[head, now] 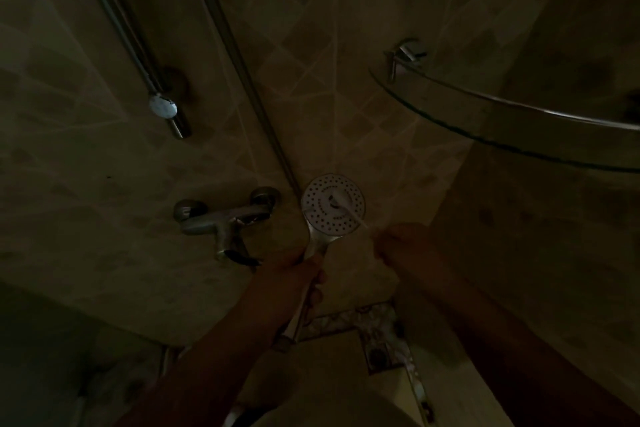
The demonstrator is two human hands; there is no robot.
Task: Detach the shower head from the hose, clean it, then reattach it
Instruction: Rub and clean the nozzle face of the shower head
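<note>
Two hands at work, head view, lower centre of frame. Left hand [298,270] grips the handle of the round white perforated shower head [333,205]; right hand [401,243] pinches a thin white brush [349,211] against its face. Cleaning step judged underway; hose not discernible. Next: finish scrubbing, then reattach.

The shower head [333,206] has a white face dotted with rings of small dark holes. The mixer tap [225,218] is dull silver. The wall tiles [346,28] are beige with pale diagonal grout lines.
</note>
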